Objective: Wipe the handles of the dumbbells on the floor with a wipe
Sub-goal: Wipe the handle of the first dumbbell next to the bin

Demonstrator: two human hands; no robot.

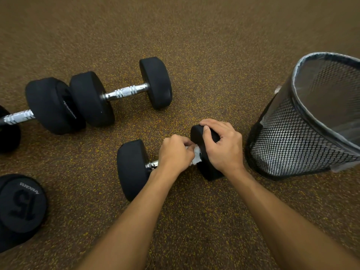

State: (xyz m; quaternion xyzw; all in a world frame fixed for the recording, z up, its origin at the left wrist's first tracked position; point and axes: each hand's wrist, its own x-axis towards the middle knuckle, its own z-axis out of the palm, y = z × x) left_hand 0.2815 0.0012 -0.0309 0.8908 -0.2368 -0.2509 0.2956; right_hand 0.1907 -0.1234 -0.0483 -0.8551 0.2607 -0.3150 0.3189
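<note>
A black dumbbell (132,168) lies on the speckled floor in front of me. My left hand (175,154) is curled round its chrome handle with a white wipe (197,155) wrapped under the fingers; most of the handle is hidden. My right hand (224,145) grips the dumbbell's right head (208,172) from above, fingers curled over its top. Farther back a second dumbbell (124,92) lies with its handle bare. At the far left, a third dumbbell (52,106) is cut off by the frame edge.
A black mesh wastebasket (303,137) with a clear liner stands close on the right, tilted in view. Another dumbbell head marked 15 (21,205) sits at the lower left. Brown flecked rubber floor (214,55) stretches beyond.
</note>
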